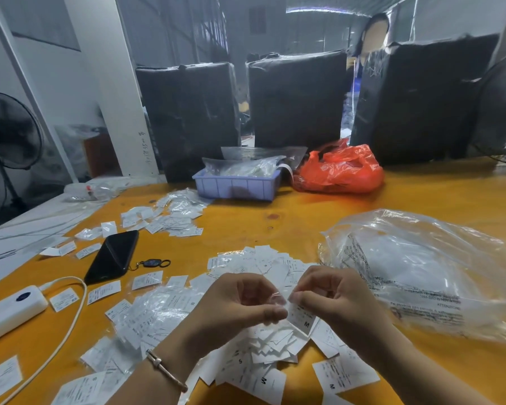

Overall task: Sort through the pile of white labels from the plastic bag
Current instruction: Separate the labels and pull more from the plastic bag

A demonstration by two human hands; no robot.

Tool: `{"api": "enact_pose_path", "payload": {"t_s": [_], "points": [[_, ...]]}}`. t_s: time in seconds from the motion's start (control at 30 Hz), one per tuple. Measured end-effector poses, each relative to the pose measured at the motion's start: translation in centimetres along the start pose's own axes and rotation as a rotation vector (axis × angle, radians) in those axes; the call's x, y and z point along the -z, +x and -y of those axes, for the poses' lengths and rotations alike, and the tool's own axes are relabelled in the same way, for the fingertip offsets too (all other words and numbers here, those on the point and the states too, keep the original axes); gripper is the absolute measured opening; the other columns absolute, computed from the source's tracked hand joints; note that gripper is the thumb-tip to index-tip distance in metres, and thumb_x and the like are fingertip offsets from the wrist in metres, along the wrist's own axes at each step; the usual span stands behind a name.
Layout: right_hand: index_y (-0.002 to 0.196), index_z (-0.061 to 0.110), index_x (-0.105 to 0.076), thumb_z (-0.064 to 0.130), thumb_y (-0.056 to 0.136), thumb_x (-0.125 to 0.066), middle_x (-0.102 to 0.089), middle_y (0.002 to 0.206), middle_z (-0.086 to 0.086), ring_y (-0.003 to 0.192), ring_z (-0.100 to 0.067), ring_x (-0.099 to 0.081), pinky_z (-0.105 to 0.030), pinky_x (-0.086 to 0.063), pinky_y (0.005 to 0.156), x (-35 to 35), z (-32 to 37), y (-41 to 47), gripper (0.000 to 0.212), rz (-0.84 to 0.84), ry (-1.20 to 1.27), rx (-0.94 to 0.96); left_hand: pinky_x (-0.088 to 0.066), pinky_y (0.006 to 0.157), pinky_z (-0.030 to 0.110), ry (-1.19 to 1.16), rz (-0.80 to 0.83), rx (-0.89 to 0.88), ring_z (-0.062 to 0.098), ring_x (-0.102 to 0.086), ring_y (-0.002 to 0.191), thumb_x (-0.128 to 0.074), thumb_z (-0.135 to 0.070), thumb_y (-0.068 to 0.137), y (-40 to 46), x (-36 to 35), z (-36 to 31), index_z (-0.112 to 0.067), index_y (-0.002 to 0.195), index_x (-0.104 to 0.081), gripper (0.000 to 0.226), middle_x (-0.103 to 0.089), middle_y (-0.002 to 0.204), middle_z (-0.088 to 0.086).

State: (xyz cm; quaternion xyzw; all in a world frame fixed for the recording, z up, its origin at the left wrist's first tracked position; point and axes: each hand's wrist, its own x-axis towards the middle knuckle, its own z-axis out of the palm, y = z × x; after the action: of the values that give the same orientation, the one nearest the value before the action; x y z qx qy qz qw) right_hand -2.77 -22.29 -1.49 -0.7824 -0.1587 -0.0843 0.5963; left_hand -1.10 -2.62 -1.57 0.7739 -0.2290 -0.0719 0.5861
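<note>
Both of my forearms reach in from the near edge, and my hands meet over the pile of small white paper labels (263,343) heaped on the orange table (304,217). My left hand (240,305), with a thin metal bangle (166,371) on its wrist, is curled with thumb and forefinger pinched together. My right hand (330,299) is curled the same way, fingertips facing the left ones. Between them I pinch one white printed label (301,317), which hangs just above the pile and shows a bold "M".

Other labels near me read "M" and "S"; the finer print is too small to read. More labels, some in clear sleeves, spread left and far-left across the table.

To the right of the pile, just beside it, lies the big crumpled clear plastic bag (421,270), printed with small warning text where I can make out "ATTENZIONE".

On the left lie a black smartphone (113,255) with a small key fob (152,263) beside it, and a white power bank (9,312) with its white cable (70,323). Far across stand a lilac plastic tray (235,187) and a red-orange plastic bag (338,171).
</note>
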Motion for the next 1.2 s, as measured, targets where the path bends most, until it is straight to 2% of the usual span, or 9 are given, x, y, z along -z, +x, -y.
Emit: {"api": "enact_pose_path", "payload": {"t_s": [0.23,0.33,0.4,0.43,0.6,0.77,0.9,1.07,1.2], "points": [[0.064,0.012,-0.075,0.002,0.077,-0.071,-0.067,0.069,0.001,0.062,-0.007,-0.058,-0.019,-0.043,0.057,0.1,-0.3,0.0,0.017,-0.072,0.009,0.012,-0.052,0.069,0.025,0.086,-0.023,-0.019,0.013,-0.066,0.071,-0.08,-0.014,0.081,0.0,0.1,0.0,-0.007,0.079,-0.076,0.009,-0.072,0.073,0.008],[0.071,0.014,-0.077,-0.003,0.081,-0.065,-0.069,0.075,0.004,0.069,-0.01,-0.062,-0.025,-0.049,0.063,0.2,-0.4,0.1,0.023,-0.126,0.011,0.02,-0.053,0.072,0.035,0.16,-0.101,-0.024,0.016,-0.065,0.071,-0.077,-0.02,0.084,0.1,0.2,0.1,-0.012,0.079,-0.077,0.01,-0.072,0.073,0.005],[0.078,0.02,-0.077,-0.007,0.082,-0.059,-0.069,0.077,0.007,0.073,-0.011,-0.063,-0.03,-0.053,0.066,0.3,-0.6,0.1,0.033,-0.187,0.021,0.027,-0.055,0.074,0.041,0.166,-0.136,-0.027,0.027,-0.065,0.074,-0.078,-0.019,0.083,0.1,0.2,0.1,-0.014,0.078,-0.077,0.007,-0.072,0.075,0.007],[0.083,0.024,-0.076,-0.008,0.082,-0.058,-0.069,0.079,0.008,0.075,-0.013,-0.063,-0.033,-0.055,0.066,0.3,-0.7,0.1,0.037,-0.231,0.033,0.038,-0.054,0.073,0.042,0.16,-0.15,-0.026,0.029,-0.065,0.074,-0.079,-0.018,0.082,0.1,0.3,0.1,-0.014,0.078,-0.077,0.006,-0.072,0.076,0.008],[0.114,0.033,-0.064,-0.009,0.083,-0.063,-0.066,0.081,0.0,0.074,-0.024,-0.065,-0.042,-0.058,0.062,0.7,-1.0,0.0,0.053,-0.355,0.096,0.164,-0.048,0.064,0.028,0.126,-0.19,-0.024,0.013,-0.059,0.065,-0.083,-0.015,0.076,0.1,0.4,0.3,-0.016,0.072,-0.075,0.01,-0.069,0.069,0.003],[0.113,0.035,-0.06,-0.009,0.081,-0.066,-0.068,0.087,0.002,0.082,-0.018,-0.07,-0.042,-0.06,0.067,0.9,-1.3,0.2,0.054,-0.356,0.063,0.2,-0.049,0.062,0.024,0.156,-0.201,-0.046,0.014,-0.058,0.064,-0.083,-0.032,0.071,0.2,0.3,0.4,-0.022,0.07,-0.075,0.013,-0.068,0.067,0.0],[0.113,0.033,-0.062,-0.006,0.081,-0.068,-0.069,0.089,0.003,0.084,-0.013,-0.071,-0.036,-0.061,0.067,0.6,-0.9,-0.2,0.051,-0.37,0.057,0.262,-0.057,0.072,0.041,0.196,-0.19,-0.068,0.034,-0.065,0.075,-0.084,-0.031,0.07,0.2,0.0,0.5,-0.021,0.073,-0.077,0.012,-0.072,0.074,0.007],[0.107,0.033,-0.065,0.003,0.083,-0.071,-0.071,0.089,0.01,0.083,-0.004,-0.07,-0.02,-0.058,0.066,0.6,-0.4,-0.4,0.039,-0.366,0.042,0.342,-0.057,0.074,0.048,0.198,-0.156,-0.1,0.036,-0.067,0.078,-0.083,-0.033,0.066,0.1,-0.1,0.8,-0.021,0.074,-0.077,0.015,-0.073,0.076,0.008],[0.097,0.033,-0.068,0.006,0.081,-0.072,-0.071,0.086,0.018,0.083,-0.003,-0.068,-0.026,-0.058,0.068,0.6,-0.3,-0.5,0.031,-0.356,0.019,0.33,-0.056,0.072,0.05,0.182,-0.177,-0.118,0.04,-0.065,0.077,-0.083,-0.03,0.063,0.0,0.0,0.5,-0.019,0.073,-0.078,0.016,-0.073,0.075,0.01]]}}
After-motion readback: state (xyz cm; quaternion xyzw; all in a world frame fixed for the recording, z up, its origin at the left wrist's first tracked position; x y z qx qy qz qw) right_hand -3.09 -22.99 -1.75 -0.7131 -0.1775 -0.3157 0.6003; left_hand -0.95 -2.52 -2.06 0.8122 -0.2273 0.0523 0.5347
